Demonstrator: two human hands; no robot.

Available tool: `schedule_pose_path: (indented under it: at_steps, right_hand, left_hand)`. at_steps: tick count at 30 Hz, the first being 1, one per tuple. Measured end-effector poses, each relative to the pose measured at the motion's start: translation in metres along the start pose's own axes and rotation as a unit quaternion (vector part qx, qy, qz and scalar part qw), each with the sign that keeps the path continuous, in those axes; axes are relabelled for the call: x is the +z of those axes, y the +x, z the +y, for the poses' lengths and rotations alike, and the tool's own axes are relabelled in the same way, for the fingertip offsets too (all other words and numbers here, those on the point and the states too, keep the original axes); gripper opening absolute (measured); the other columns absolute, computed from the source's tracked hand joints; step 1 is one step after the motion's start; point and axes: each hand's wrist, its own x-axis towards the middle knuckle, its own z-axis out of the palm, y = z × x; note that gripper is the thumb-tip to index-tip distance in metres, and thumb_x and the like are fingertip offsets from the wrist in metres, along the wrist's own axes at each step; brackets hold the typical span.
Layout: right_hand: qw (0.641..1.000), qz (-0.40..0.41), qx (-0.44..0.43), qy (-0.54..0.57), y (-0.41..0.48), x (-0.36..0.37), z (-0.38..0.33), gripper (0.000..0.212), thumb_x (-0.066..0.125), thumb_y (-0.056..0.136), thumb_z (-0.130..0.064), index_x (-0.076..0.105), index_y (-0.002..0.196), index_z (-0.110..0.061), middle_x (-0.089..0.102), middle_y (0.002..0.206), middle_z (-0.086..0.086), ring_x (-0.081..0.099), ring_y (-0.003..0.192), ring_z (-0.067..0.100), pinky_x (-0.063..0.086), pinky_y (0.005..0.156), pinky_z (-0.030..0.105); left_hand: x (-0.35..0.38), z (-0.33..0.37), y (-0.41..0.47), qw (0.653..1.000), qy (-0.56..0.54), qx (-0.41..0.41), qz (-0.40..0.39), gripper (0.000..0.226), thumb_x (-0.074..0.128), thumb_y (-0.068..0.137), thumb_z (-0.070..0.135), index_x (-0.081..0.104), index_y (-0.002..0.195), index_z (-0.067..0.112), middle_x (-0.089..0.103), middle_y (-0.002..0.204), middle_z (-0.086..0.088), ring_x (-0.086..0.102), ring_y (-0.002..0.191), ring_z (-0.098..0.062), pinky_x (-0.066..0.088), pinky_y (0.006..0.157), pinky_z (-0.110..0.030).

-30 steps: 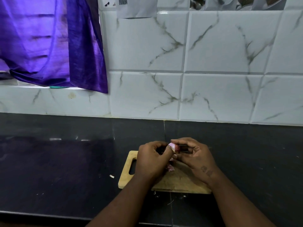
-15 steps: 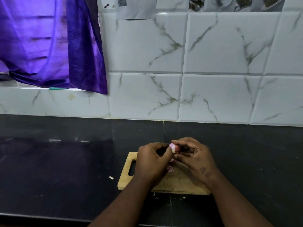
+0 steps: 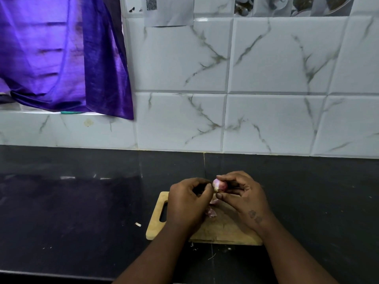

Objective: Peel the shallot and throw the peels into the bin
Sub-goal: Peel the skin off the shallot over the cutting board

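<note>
Over the black counter (image 3: 71, 212) and board (image 3: 223, 230), my right hand (image 3: 246, 197) pinches the shallot (image 3: 219, 185), my left hand (image 3: 186, 201) its root end; more pale flesh shows than a second ago; peels (image 3: 211, 213) lie unbinned.

Wooden cutting board (image 3: 223, 230), glossy dark stone counter (image 3: 82, 212), shiny marbled tiles (image 3: 276, 58), satin cloth (image 3: 61, 54)

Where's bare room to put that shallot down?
The countertop is mostly bare left of the cutting board and right of it, back to the tiled wall. Crowded over the board: peels, left hand and right hand holding the shallot.
</note>
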Motion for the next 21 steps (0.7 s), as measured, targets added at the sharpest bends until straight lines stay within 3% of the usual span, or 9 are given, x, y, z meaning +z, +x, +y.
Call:
schedule_pose_path:
  at_steps: [7, 10, 14, 18, 21]
  right_hand:
    - [1.000, 0.008, 0.002, -0.013, 0.0000, 0.0057, 0.0013, 0.036, 0.089, 0.068, 0.007, 0.079, 0.094, -0.016, 0.067, 0.100, -0.002, 0.074, 0.093, 0.018, 0.063, 0.081, 0.031]
    - [1.000, 0.001, 0.007, -0.011, -0.0007, 0.0066, 0.0006, 0.032, 0.087, 0.071, 0.007, 0.077, 0.092, -0.015, 0.066, 0.097, -0.004, 0.074, 0.091, 0.015, 0.064, 0.080, 0.031]
    - [0.999, -0.006, 0.021, 0.049, -0.0021, 0.0073, -0.0007, 0.038, 0.083, 0.072, 0.016, 0.072, 0.096, -0.012, 0.071, 0.100, 0.000, 0.075, 0.098, 0.017, 0.062, 0.082, 0.027]
    - [0.994, 0.013, 0.029, 0.103, -0.0001, 0.0039, -0.0003, 0.045, 0.083, 0.071, 0.016, 0.068, 0.102, -0.013, 0.078, 0.105, -0.002, 0.077, 0.101, 0.017, 0.062, 0.086, 0.027]
    - [0.993, 0.005, 0.038, 0.110, 0.0000, 0.0031, 0.0010, 0.044, 0.082, 0.072, 0.016, 0.068, 0.107, -0.006, 0.079, 0.106, 0.005, 0.077, 0.101, 0.019, 0.062, 0.085, 0.027]
  left_hand:
    - [0.0026, -0.0033, 0.0014, 1.000, 0.027, 0.002, -0.002, 0.007, 0.082, 0.091, 0.020, 0.084, 0.092, 0.026, 0.079, 0.081, 0.012, 0.074, 0.076, -0.002, 0.059, 0.067, -0.018]
    - [0.0044, -0.0030, 0.0016, 0.999, 0.048, 0.001, 0.006, 0.005, 0.080, 0.089, 0.021, 0.079, 0.088, 0.026, 0.074, 0.082, 0.011, 0.070, 0.077, -0.006, 0.059, 0.066, -0.027]
    - [0.0049, -0.0071, 0.0033, 0.999, 0.027, -0.017, 0.012, 0.006, 0.077, 0.089, 0.022, 0.074, 0.085, 0.025, 0.072, 0.081, 0.007, 0.069, 0.078, -0.011, 0.061, 0.067, -0.040]
    - [0.0031, -0.0095, 0.0057, 0.998, 0.041, -0.054, 0.000, 0.015, 0.073, 0.091, 0.018, 0.068, 0.078, 0.025, 0.068, 0.074, 0.003, 0.063, 0.068, -0.011, 0.052, 0.061, -0.035]
    - [0.0035, -0.0079, 0.0042, 0.997, 0.042, -0.061, -0.024, 0.014, 0.068, 0.089, 0.020, 0.069, 0.076, 0.024, 0.069, 0.071, 0.001, 0.065, 0.067, -0.017, 0.055, 0.060, -0.043]
